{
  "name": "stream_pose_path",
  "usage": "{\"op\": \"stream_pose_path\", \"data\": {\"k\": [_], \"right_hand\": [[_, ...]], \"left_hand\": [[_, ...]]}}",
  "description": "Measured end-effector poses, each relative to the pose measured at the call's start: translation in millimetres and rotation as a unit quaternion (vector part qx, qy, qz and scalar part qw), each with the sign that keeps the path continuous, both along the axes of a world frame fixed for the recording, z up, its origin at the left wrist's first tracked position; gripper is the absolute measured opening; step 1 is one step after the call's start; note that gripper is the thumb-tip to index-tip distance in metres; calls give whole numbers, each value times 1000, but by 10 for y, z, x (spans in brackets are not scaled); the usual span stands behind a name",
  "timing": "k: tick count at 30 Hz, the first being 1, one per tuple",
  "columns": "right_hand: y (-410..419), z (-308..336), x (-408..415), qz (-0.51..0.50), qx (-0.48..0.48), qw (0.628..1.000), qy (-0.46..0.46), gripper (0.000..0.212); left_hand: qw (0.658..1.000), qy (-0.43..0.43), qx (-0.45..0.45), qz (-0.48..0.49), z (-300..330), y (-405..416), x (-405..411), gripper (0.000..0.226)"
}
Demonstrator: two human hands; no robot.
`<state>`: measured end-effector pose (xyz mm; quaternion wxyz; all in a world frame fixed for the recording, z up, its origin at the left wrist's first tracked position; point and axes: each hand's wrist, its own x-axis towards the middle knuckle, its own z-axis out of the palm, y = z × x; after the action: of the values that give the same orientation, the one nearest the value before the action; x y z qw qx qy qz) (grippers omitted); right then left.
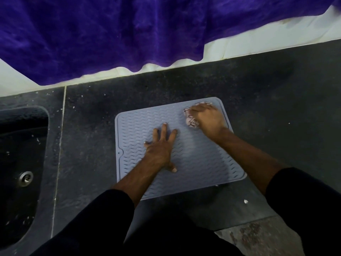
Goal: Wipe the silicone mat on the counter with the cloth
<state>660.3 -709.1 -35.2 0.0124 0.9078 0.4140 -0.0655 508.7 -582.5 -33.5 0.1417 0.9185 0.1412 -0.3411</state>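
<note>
Your left hand [160, 149] lies flat on the silicone mat [193, 156], fingers [164, 131] straight and spread, thumb out to the near side. It seems placed there to pin the mat against the dark bench [96, 141] so it does not slide while you wipe.

Your right hand [207, 118] is curled over a bunched, pale patterned cloth [190, 121], fingers wrapped round it and pressing it down. The cloth sits at the mat's far right corner, beyond and to the right of your left fingertips, which suggests a stroke at the mat's edge.

The mat is pale grey-blue, roughly square with rounded corners, a raised rim and rows of small wavy ridges. It lies flat on the bench under both hands. Left of your left fingers is a dark sink [22, 163].
</note>
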Motion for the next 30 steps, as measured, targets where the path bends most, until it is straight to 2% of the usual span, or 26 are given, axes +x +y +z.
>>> {"op": "stream_pose_path", "data": {"k": [6, 8, 10, 13, 16, 22, 26, 28, 30], "right_hand": [[-243, 135, 293, -145, 10, 989, -15, 21], [-43, 160, 221, -122, 68, 990, -26, 18], [230, 124, 113, -53, 103, 993, -21, 27], [420, -13, 37, 46, 25, 999, -1, 43], [205, -21, 187, 31, 12, 999, -19, 41], [12, 137, 411, -104, -5, 994, -34, 20], [444, 117, 107, -12, 60, 997, -40, 27], [569, -2, -24, 50, 33, 998, -34, 36], [486, -72, 3, 60, 12, 998, -23, 44]], "left_hand": [[1000, 5, 0, -1, 72, -46, 21, 136], [1000, 12, 4, -3, 85, -52, 43, 137], [1000, 22, 5, -4, 88, -43, 55, 137], [1000, 24, 2, -1, 70, -33, 47, 138], [1000, 18, -2, 3, 40, -15, 34, 138], [1000, 17, -11, 8, 78, -35, 38, 137], [1000, 25, -6, 8, 105, -51, 57, 138], [1000, 27, -5, 7, 107, -47, 57, 138], [1000, 24, -7, 5, 94, -27, 38, 138]]}}
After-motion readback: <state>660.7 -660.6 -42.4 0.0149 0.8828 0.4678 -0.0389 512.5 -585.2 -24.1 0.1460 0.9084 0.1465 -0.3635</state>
